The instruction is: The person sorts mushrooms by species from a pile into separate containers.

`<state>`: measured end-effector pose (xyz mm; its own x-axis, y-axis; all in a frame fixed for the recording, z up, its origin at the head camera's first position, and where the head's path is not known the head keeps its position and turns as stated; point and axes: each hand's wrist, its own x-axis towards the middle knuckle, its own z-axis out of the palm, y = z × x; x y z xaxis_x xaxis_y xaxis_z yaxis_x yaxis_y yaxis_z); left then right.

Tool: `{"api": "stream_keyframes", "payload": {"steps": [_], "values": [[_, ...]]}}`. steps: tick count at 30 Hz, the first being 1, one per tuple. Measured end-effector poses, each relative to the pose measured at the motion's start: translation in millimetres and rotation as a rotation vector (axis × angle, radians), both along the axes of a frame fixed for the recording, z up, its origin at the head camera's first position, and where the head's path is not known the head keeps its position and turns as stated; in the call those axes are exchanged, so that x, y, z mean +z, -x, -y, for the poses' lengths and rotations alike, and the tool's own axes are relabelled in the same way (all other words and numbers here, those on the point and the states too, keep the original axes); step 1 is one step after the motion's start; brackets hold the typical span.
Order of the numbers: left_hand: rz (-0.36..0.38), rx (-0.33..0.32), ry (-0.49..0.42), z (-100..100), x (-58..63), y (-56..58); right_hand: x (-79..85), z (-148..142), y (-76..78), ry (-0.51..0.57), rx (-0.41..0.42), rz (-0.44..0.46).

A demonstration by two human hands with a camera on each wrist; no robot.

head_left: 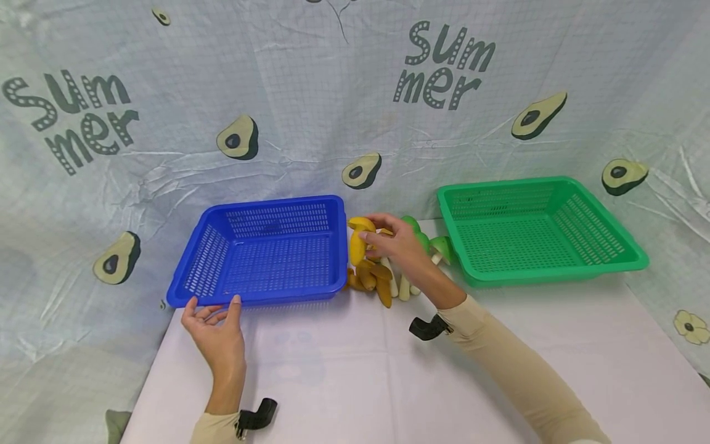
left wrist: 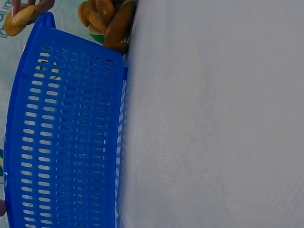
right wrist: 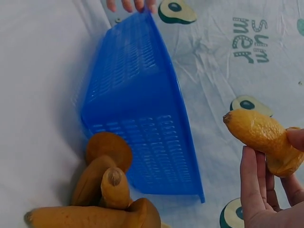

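My right hand [head_left: 396,243] pinches a yellow mushroom [right wrist: 259,130] between thumb and fingers, above the right end of the blue basket [head_left: 255,300]. Its stem points away from the fingers in the right wrist view. My left hand [head_left: 216,333] rests at the front rim of that basket, thumb and forefinger touching the edge, other fingers loosely bent below it. Between the two baskets lies a pile: orange-brown mushrooms [head_left: 383,287] in front, green-capped mushrooms [head_left: 442,246] with pale stems behind. The right hand partly hides the pile.
A green basket [head_left: 554,271] stands on the right, with nothing inside. The blue basket's mesh floor is bare too. A white cloth [head_left: 344,382] covers the table, and a printed curtain [head_left: 310,123] hangs right behind the baskets.
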<state>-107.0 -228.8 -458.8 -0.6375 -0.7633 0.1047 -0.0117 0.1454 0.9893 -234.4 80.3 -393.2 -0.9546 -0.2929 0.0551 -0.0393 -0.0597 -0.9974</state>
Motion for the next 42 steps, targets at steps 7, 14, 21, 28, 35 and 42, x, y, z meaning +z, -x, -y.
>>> {"api": "stream_keyframes", "payload": {"steps": [7, 14, 21, 28, 35, 42], "values": [[-0.002, -0.004, 0.019, 1.5, -2.8, 1.1, 2.4, 10.9, 9.2, -0.01, 0.034, -0.009], [-0.005, -0.003, 0.009, 1.3, -1.1, 0.2, 7.8, 27.1, 21.2, -0.015, 0.046, 0.039], [-0.015, -0.007, -0.006, -0.3, 1.5, 0.1, 10.2, 42.0, 32.3, -0.045, 0.041, 0.063], [-0.025, -0.009, -0.004, -0.9, 1.8, -1.0, 10.2, 55.1, 42.2, -0.051, 0.041, 0.072], [-0.025, 0.001, 0.001, -1.2, 1.3, -1.4, 10.6, 66.8, 51.9, -0.08, 0.069, 0.063], [-0.016, 0.005, 0.013, -1.5, 1.1, -1.1, 11.4, 76.0, 59.8, -0.081, 0.085, 0.083]]}}
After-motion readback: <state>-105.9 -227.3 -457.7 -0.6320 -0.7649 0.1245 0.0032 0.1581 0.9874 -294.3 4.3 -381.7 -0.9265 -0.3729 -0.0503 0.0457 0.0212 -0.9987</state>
